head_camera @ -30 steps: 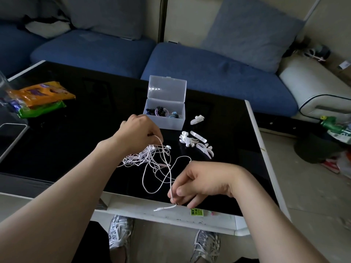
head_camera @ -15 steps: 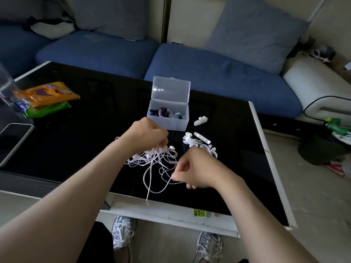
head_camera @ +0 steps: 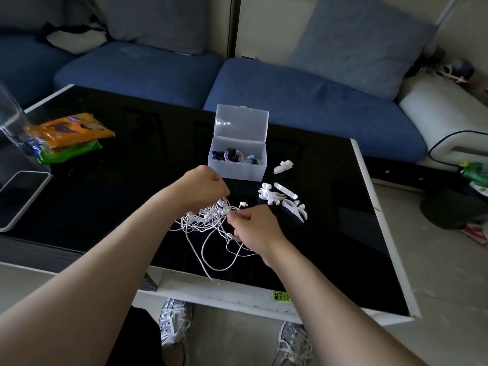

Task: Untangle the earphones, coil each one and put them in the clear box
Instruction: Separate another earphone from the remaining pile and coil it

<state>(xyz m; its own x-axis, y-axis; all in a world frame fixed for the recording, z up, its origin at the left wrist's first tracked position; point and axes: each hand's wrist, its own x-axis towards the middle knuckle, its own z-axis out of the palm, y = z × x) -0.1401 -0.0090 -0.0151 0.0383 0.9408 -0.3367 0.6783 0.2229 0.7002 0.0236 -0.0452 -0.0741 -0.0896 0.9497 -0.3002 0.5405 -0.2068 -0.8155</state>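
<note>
There is one tabletop (head_camera: 132,175). Two hands are over it, the left hand (head_camera: 203,187) and the right hand (head_camera: 254,229). They hold one tangle of white earphones (head_camera: 206,220); how many are in it cannot be told. One clear box (head_camera: 237,170) sits at 12 o'clock. About four white clips (head_camera: 286,190) lie at 2 o'clock. Two snack packs (head_camera: 68,132) lie at 10 o'clock and one phone (head_camera: 18,196) at 9 o'clock. Two shoes (head_camera: 175,320) show at 6 o'clock.

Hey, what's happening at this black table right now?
A person is working on a tangle of white earphones above the black table. The left hand grips the bunch from above; the right hand pinches a strand beside it. The clear box stands open behind them, lid up.
</note>
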